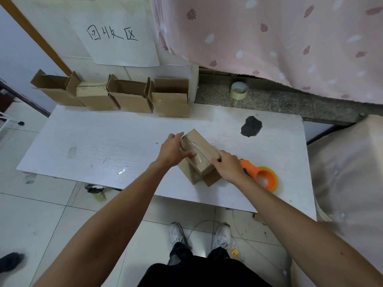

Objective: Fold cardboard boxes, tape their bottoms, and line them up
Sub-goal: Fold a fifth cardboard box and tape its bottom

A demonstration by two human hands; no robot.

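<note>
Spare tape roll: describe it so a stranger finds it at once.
Find the pink curtain, then the speckled stone ledge beneath it. The tape roll sits alone there, pale and bare, unlike the one in the orange dispenser on the table.

Box: brown cardboard, matt. Tape strip along its top: clear film, glossy, wrinkled.
Table: white, matt, fine grain lines.
Dispenser, 4 o'clock of box: orange plastic, smooth.
Ledge, 1 o'clock: speckled stone, rough.
Curtain, 1 o'clock: pink printed cloth.
Floor tiles, 7 o'clock: pale, glossy.
</note>
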